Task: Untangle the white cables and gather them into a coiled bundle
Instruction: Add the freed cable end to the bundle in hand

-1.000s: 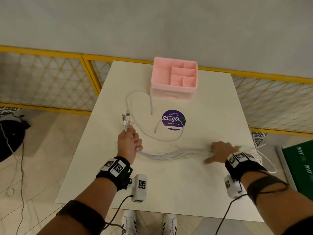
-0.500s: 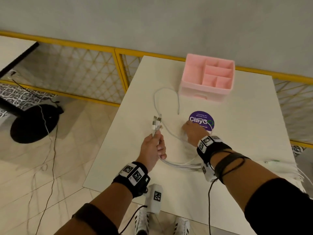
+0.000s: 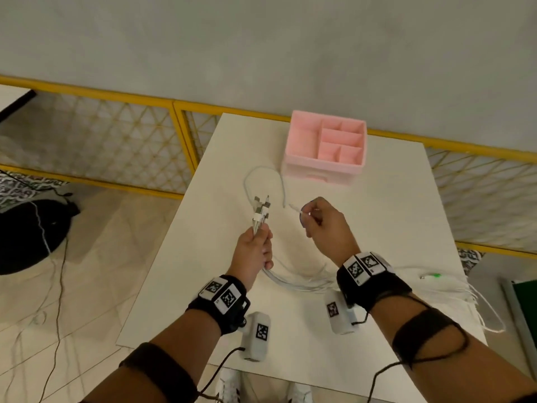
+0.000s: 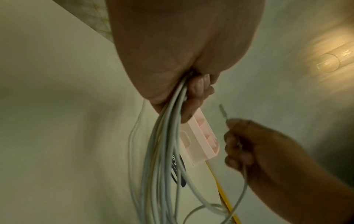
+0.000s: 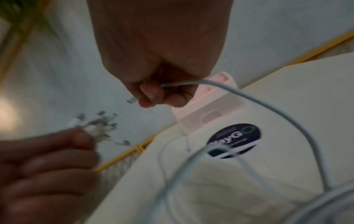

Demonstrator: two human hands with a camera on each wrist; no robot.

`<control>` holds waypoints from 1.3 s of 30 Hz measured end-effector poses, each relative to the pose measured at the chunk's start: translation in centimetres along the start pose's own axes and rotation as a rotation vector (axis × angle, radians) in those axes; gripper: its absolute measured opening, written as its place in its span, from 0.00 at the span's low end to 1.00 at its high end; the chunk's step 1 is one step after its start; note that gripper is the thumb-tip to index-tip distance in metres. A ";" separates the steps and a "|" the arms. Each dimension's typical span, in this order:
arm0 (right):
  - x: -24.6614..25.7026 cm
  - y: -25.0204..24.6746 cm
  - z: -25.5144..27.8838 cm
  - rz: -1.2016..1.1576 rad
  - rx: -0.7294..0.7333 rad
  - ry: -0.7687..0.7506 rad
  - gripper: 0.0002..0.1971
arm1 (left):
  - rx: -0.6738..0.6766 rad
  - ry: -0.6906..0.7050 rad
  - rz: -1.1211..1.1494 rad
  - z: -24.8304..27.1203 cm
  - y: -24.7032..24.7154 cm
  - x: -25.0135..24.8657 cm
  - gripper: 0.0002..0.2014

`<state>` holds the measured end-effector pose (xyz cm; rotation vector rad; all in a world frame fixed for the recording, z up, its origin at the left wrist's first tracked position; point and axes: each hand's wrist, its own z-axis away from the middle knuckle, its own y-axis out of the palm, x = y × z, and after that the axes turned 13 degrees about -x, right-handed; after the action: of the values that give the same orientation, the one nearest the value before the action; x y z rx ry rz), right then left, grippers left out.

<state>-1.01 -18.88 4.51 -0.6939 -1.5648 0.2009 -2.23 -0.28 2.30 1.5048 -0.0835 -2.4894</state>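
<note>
Standing beyond the left edge of the white rectangular table (image 3: pixel 377 228), a yellow metal lattice fence (image 3: pixel 116 141) lines the tiled floor, where a black round base (image 3: pixel 26 234) sits well clear. Near that left edge, the left hand (image 3: pixel 254 251) has its fingers curled round a bunch of thin white cables (image 3: pixel 290 282), their metal plugs (image 3: pixel 261 206) sticking up above the fist. From the fist the strands droop onto the tabletop and run right, spilling over the right edge. One loose white cable loop (image 3: pixel 261 175) lies on the bare top just beside the pink plastic compartment organiser (image 3: pixel 325 158) near the far edge. Raised above the table's middle, the right hand (image 3: pixel 325 228) pinches one cable's plug end (image 3: pixel 296 209) between curled fingers, close to the left hand but apart.
</note>
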 end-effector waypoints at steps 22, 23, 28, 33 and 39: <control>-1.7 0.3 6.5 0.244 0.236 -0.098 0.09 | -0.217 -0.101 0.225 0.3 1.2 0.3 0.19; -2.8 -0.5 6.2 0.329 0.249 -0.119 0.09 | -0.209 -0.121 0.288 0.2 1.0 0.2 0.20; -6.9 -3.9 3.4 0.512 0.046 -0.027 0.08 | -0.106 -0.138 0.324 0.7 1.0 -0.1 0.22; -5.0 -5.8 0.5 0.388 -0.083 0.099 0.06 | -0.076 -0.140 0.211 1.3 1.9 -0.1 0.21; 3.3 -4.8 1.9 -0.566 -0.139 0.257 0.15 | -0.104 -0.075 0.150 1.3 2.8 -0.5 0.16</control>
<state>-4.21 -20.43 9.48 -0.3415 -1.4723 -0.4058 -2.70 -3.01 3.80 1.3140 -0.0757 -2.3924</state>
